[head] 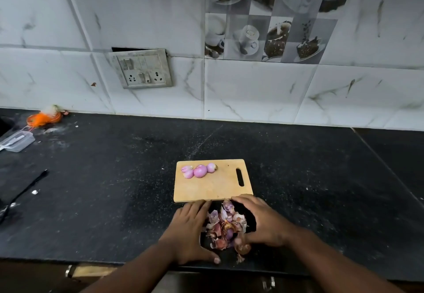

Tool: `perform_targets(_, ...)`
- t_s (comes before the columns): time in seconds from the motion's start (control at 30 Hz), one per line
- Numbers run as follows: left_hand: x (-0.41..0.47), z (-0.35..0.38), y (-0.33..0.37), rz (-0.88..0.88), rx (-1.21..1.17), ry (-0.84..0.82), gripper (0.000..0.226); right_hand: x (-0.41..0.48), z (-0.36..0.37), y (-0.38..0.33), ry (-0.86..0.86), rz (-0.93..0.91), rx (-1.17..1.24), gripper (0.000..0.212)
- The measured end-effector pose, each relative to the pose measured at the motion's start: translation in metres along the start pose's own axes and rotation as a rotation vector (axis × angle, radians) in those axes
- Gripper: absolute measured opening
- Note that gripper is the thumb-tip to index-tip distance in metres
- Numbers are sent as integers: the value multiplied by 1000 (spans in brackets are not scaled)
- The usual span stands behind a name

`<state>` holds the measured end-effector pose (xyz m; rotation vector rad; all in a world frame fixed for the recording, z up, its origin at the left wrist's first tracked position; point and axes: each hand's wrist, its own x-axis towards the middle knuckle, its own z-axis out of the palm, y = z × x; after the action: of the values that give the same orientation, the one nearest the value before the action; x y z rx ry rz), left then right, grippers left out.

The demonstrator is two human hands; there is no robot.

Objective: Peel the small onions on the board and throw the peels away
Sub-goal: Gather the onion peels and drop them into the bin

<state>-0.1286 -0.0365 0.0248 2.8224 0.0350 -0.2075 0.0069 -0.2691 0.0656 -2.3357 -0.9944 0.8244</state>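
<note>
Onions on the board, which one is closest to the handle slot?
The rightmost onion, the one with a brownish root end. The other pieces sit farther left of the handle slot.

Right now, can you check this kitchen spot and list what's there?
Surface: black speckled stone counter, dusted with pale specks.
Job's things: peeled pink small onions on the light wooden cutting board; heap of purple-brown onion peels on the counter at its near edge.
Clutter: clear plastic box, orange scraps, thin black tool, far left.
Grippers: left hand and right hand flank the heap, fingertips by the board.
Cables: nothing seen.
Surroundings: white marble wall tiles, grey switch-and-socket plate.
</note>
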Motion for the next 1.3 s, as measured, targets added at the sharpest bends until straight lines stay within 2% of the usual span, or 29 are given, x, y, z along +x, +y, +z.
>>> perform_targets(0.1,7,-16,0,-18,136,-121,156,5,-20,-3,-220,57,-131,140)
perform_targets(0.17,14,-19,5,-49,163,-218,160,11,-16,-8,-300,98,-225,152)
perform_targets(0.27,25,-18,15,-105,185,-328,161,23,0,-14,-304,113,-338,158)
perform_targets(0.37,32,-19,28,-73,272,-376,150,31,9,-19,-243,124,-411,156)
perform_targets(0.47,42,-17,35,-91,207,-367,139,35,12,-19,-202,138,-393,145)
perform_targets(0.7,57,-16,51,-159,-29,-361,139,43,18,-20,-138,110,-356,120)
perform_targets(0.87,65,-6,51,-149,-103,-308,137,50,31,-21,-68,79,-279,105)
perform_targets(1.07,55,4,53,-145,-213,-269,96,49,47,-19,-15,45,-240,65)
perform_targets(1.3,45,9,59,-191,-274,-179,76,48,54,-19,49,7,-113,49)
